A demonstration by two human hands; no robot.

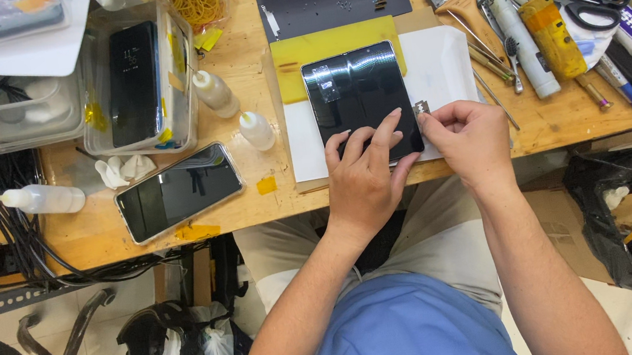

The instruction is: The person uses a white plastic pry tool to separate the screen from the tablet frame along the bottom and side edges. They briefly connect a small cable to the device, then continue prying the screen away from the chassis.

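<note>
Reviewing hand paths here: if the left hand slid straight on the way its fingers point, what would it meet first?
The left hand rests on the dark glossy panel, fingers aimed up and slightly right. Straight on, it would probably cross the panel and reach the yellow pad beyond.

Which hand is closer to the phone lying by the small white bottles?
The left hand. It rests on the black panel, just right of that phone. The right hand sits beyond the panel's right edge, pinching a small metal part.
</note>
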